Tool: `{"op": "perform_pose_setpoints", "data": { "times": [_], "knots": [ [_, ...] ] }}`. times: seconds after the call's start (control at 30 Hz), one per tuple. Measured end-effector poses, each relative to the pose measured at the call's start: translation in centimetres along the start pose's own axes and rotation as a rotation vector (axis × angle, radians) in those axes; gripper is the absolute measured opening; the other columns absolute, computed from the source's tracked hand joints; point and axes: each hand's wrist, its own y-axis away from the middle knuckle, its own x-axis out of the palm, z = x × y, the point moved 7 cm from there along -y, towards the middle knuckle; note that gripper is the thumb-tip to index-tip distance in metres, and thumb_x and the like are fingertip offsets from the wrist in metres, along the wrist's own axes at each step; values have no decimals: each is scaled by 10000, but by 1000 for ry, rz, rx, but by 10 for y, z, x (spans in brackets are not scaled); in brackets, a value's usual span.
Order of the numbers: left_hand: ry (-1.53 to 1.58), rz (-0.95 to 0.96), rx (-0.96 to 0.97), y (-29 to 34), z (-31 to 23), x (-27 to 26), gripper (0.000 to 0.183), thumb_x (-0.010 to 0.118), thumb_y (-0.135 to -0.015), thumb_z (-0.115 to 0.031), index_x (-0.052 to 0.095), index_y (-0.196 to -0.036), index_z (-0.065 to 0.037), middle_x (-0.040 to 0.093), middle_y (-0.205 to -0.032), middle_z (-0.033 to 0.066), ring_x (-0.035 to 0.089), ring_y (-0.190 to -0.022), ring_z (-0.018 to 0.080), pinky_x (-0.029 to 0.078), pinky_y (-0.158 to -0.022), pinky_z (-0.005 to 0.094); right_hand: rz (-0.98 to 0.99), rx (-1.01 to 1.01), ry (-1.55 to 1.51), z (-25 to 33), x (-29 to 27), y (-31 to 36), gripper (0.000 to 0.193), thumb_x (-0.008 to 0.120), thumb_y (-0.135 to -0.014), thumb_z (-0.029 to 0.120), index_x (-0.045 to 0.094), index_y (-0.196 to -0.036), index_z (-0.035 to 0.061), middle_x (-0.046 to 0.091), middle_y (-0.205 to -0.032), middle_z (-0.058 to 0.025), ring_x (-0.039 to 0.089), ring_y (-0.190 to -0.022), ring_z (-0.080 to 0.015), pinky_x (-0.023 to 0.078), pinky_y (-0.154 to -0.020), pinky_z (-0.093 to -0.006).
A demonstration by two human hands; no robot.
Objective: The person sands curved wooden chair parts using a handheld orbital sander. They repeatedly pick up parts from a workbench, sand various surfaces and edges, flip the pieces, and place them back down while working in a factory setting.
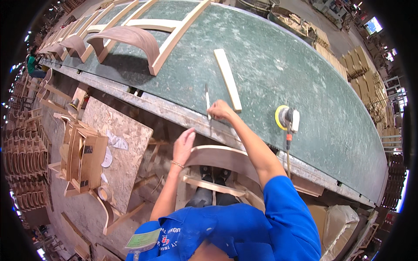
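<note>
My right hand is closed at the near edge of the green-topped table. Its fingers pinch a slim white stick-like tool with a dark far end; its exact kind is too small to tell. Lower and to the left, my left hand is raised with its fingers stretched out, and nothing shows in it. Beside that hand, a curved wooden chair frame stands between me and the table. A pale, narrow wooden slat lies on the tabletop just beyond my right hand.
A round sander with a yellow pad and a hose rests on the table's right. Curved wooden frames line its far left. A dusty board and a wooden box-like piece are at left. Plastic wrapping sits lower right.
</note>
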Motion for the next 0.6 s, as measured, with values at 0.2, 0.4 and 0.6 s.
{"op": "perform_pose_setpoints", "data": {
  "times": [0.2,0.4,0.6],
  "knots": [
    [844,330,-424,-16,-2,30,318,513,-972,-335,538,-1150,-74,626,-1031,42,660,-916,169,549,-769,291,330,-149,-533,46,55,48,187,626,-894,235,624,-878,49,638,-676,-6,582,-537,-68,426,-443,-201],
    [792,315,-489,-3,0,15,402,566,-942,-217,465,-1294,-50,629,-1145,113,673,-885,187,562,-754,289,-774,-272,435,40,-58,35,548,708,-755,305,534,-1201,37,596,-1123,-177,578,-1030,-342,500,-810,-417],
    [841,354,-472,8,-23,21,464,515,-962,-176,381,-1380,-25,548,-1283,172,639,-1021,236,550,-833,322,-552,83,140,-56,-102,-3,446,738,-759,371,581,-1033,57,618,-886,-111,623,-818,-224,508,-716,-377]
  ]
}}
